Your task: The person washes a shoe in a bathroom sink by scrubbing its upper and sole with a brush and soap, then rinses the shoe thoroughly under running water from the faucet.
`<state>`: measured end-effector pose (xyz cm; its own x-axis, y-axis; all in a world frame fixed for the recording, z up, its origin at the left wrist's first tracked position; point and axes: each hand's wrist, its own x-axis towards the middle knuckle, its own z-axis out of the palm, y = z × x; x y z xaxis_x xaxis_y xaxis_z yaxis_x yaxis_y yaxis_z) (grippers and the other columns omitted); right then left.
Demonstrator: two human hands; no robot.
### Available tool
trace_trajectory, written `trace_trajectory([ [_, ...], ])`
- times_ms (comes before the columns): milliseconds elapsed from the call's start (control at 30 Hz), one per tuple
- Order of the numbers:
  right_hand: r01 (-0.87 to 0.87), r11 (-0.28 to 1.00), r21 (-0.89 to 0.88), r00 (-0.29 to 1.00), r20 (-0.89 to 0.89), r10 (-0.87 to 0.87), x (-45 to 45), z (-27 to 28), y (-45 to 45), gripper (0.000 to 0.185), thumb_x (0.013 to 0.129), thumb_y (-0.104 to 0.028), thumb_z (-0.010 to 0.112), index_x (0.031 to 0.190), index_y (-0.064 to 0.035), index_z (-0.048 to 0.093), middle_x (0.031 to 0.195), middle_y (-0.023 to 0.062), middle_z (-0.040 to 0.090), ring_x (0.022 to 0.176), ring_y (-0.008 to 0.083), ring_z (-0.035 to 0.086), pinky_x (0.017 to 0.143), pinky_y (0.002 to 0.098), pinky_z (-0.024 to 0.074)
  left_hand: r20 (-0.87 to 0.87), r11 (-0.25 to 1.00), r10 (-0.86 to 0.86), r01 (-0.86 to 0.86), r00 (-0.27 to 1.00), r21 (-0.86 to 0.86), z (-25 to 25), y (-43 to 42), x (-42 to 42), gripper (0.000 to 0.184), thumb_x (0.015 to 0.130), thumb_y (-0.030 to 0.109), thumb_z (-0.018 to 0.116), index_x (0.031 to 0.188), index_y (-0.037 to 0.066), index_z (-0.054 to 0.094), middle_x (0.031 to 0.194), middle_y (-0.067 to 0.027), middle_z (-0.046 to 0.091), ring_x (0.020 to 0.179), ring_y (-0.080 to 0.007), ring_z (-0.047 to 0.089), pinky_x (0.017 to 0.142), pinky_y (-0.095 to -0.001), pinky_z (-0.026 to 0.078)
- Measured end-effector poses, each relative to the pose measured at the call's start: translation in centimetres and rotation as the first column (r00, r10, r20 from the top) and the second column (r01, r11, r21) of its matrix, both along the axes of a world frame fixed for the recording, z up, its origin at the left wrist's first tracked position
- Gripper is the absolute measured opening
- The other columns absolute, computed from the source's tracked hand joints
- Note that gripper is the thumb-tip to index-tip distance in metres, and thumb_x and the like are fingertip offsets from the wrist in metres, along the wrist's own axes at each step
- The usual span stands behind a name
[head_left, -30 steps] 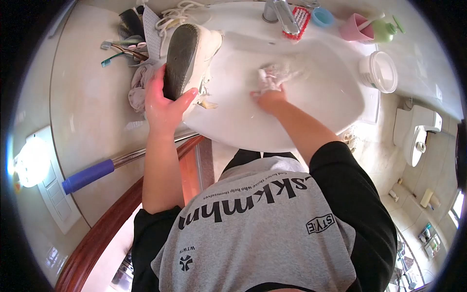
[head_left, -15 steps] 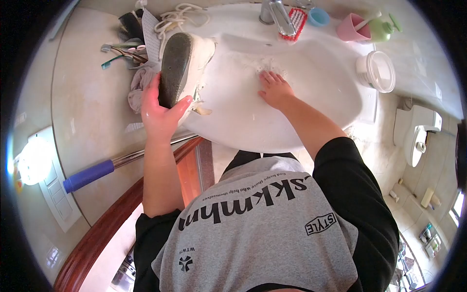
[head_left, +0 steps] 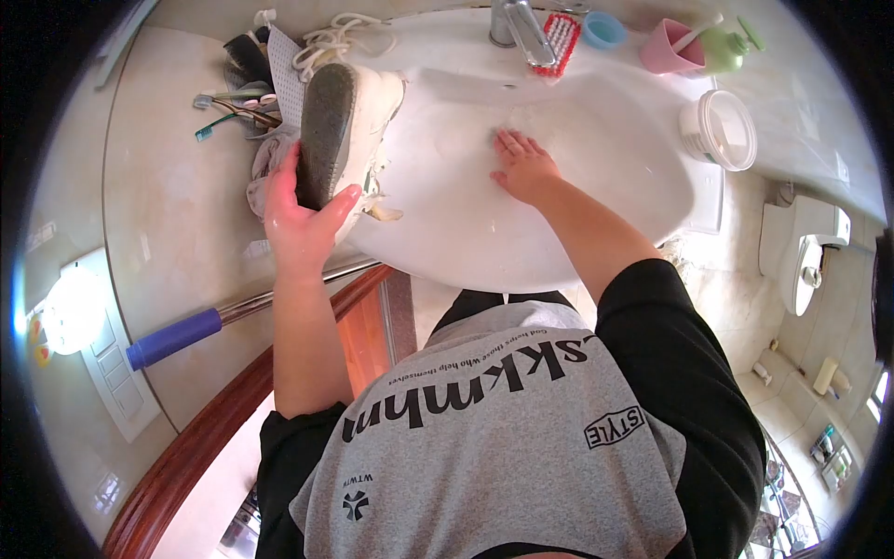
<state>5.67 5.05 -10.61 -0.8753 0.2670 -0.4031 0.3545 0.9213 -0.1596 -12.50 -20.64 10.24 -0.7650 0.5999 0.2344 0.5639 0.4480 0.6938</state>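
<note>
My left hand (head_left: 303, 222) grips a white shoe (head_left: 375, 98) by one end, at the left side of the washbasin (head_left: 438, 214). The shoe is tipped on its side, its dark, worn sole (head_left: 328, 130) facing left. A frayed, pale flap hangs from its lower edge. Inside the basin, my right hand (head_left: 527, 166) lies with its fingers spread near the bottom, holding nothing. Whether the palm touches the basin floor, I cannot tell.
Behind the basin are a faucet (head_left: 526, 33), a red-and-white scrub brush (head_left: 557, 47), a blue cup (head_left: 603, 31), a pink cup (head_left: 672, 48) and a green pump bottle (head_left: 726, 54). A white tub (head_left: 722, 130) stands right. White laces (head_left: 340, 42) and toothbrushes (head_left: 228, 107) lie left.
The splash and bubbles beside my right hand have died down. My left hand still holds the shoe, which has hardly moved.
</note>
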Motion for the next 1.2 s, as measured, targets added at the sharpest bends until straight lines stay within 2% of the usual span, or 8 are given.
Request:
trace_trajectory([
  [133, 0.130, 0.986, -0.104, 0.949, -0.275, -0.154, 0.6, 0.6, 0.9, 0.052, 0.099, -0.037, 0.050, 0.144, -0.0127, 0.048, 0.158, 0.0089, 0.036, 0.145, 0.0244, 0.033, 0.120, 0.0377, 0.0273, -0.010, 1.000, 0.022, -0.023, 1.000, -0.013, 0.7, -0.2, -0.1, 0.080, 0.063, 0.021, 0.087, 0.133, -0.001, 0.056, 0.121, -0.0191, 0.060, 0.113, -0.0321, 0.058, 0.100, -0.0407, 0.044],
  [300, 0.501, 0.601, -0.623, 0.573, -0.281, -0.770, 1.1, 4.6, 3.3, 0.025, 0.092, -0.025, 0.061, 0.107, -0.0074, 0.071, 0.102, 0.0122, 0.072, 0.098, 0.0259, 0.068, 0.087, 0.0349, 0.0514, -0.021, 0.999, 0.044, -0.044, 0.999, -0.014, 1.0, -0.7, -0.6, 0.080, 0.063, 0.022, 0.087, 0.133, 0.000, 0.056, 0.123, -0.0189, 0.060, 0.115, -0.0322, 0.057, 0.102, -0.0406, 0.043],
  [467, 0.395, 0.421, -0.816, 0.327, -0.304, -0.895, -1.8, 13.5, 7.0, 0.025, 0.095, -0.024, 0.061, 0.103, -0.0038, 0.072, 0.079, 0.0025, 0.064, 0.073, 0.0103, 0.056, 0.070, 0.0266, 0.0461, 0.014, 0.999, 0.045, -0.045, 0.999, 0.030, 0.6, -0.8, -0.8, 0.079, 0.064, 0.024, 0.087, 0.134, 0.001, 0.056, 0.124, -0.0185, 0.060, 0.116, -0.0324, 0.057, 0.103, -0.0407, 0.042],
  [600, 0.166, 0.411, -0.896, 0.225, -0.372, -0.901, -4.8, 15.0, 11.2, 0.027, 0.094, -0.028, 0.062, 0.099, -0.0031, 0.071, 0.076, 0.0009, 0.062, 0.070, 0.0097, 0.054, 0.065, 0.0272, 0.0438, 0.052, 0.998, 0.059, -0.060, 0.997, 0.027, 0.2, -0.8, -0.8, 0.080, 0.064, 0.024, 0.087, 0.134, 0.001, 0.056, 0.123, -0.0183, 0.060, 0.116, -0.0314, 0.057, 0.102, -0.0400, 0.043],
  [700, 0.432, 0.673, -0.600, 0.327, -0.592, -0.737, -5.8, 17.4, 11.7, 0.031, 0.094, -0.031, 0.060, 0.097, -0.0022, 0.071, 0.073, 0.0003, 0.060, 0.066, 0.0098, 0.051, 0.061, 0.0270, 0.0410, 0.087, 0.996, 0.061, -0.065, 0.994, 0.053, 0.1, -0.7, -0.8, 0.079, 0.065, 0.023, 0.087, 0.134, 0.000, 0.056, 0.122, -0.0180, 0.060, 0.115, -0.0305, 0.057, 0.101, -0.0395, 0.043],
  [800, 0.353, 0.790, -0.500, 0.351, -0.713, -0.608, -6.1, 17.1, 12.9, 0.025, 0.096, -0.028, 0.054, 0.103, -0.0113, 0.071, 0.090, 0.0116, 0.074, 0.071, 0.0277, 0.067, 0.065, 0.0373, 0.0522, 0.084, 0.996, 0.052, -0.058, 0.995, 0.073, 0.2, -0.6, -0.7, 0.078, 0.065, 0.022, 0.087, 0.133, 0.000, 0.056, 0.121, -0.0175, 0.061, 0.114, -0.0298, 0.058, 0.100, -0.0391, 0.044],
  [867, 0.398, 0.573, -0.716, 0.322, -0.476, -0.818, -5.7, 18.8, 11.4, 0.033, 0.094, -0.032, 0.058, 0.090, -0.0023, 0.070, 0.073, 0.0027, 0.062, 0.063, 0.0114, 0.051, 0.059, 0.0279, 0.0405, 0.075, 0.996, 0.049, -0.055, 0.996, 0.074, 0.2, -0.8, -0.6, 0.077, 0.065, 0.022, 0.087, 0.133, 0.000, 0.057, 0.120, -0.0172, 0.061, 0.113, -0.0295, 0.058, 0.100, -0.0389, 0.044],
  [1200, 0.174, -0.387, -0.906, 0.314, 0.423, -0.850, -6.0, 11.7, 8.9, 0.023, 0.098, -0.020, 0.051, 0.093, -0.0020, 0.065, 0.080, 0.0084, 0.064, 0.069, 0.0188, 0.061, 0.059, 0.0333, 0.0509, 0.117, 0.990, 0.071, -0.084, 0.991, 0.116, 0.7, -0.6, 0.2, 0.075, 0.066, 0.017, 0.086, 0.132, -0.002, 0.056, 0.119, -0.0171, 0.062, 0.110, -0.0277, 0.059, 0.098, -0.0381, 0.045],
])
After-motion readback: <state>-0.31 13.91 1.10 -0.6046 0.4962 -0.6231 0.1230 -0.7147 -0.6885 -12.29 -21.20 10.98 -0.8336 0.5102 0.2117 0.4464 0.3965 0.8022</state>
